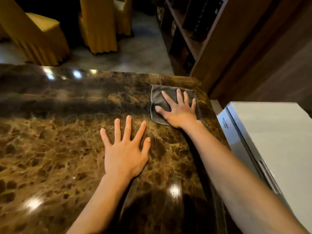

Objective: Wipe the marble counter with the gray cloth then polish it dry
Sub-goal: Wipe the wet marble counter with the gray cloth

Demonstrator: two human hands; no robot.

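Right hand [179, 109] sits flat on the gray cloth [157, 98], fingers spread wide, palm down: pressing, not gripping, so the load goes across the whole folded square and it can slide without bunching. The cloth lies flat on the marble table [50, 149] near the far right corner, close to the wood cabinet [253, 48] and the edge by the gray appliance [270, 132]; likely working from a corner so passes can run in lanes back across the slab. Left hand [125, 149] is also splayed wide, holding nothing, palm on bare marble just beside and nearer than the cloth, not touching it. Reads as a brace: takes body weight while the right arm reaches out. The surface is glossy with several light glares; can't tell wet from dry, so no call on wipe vs polish stage. Most of the slab to the left sits well apart from the cloth. Risk: the bare left palm leaves prints on polished stone, so that patch needs a final pass.
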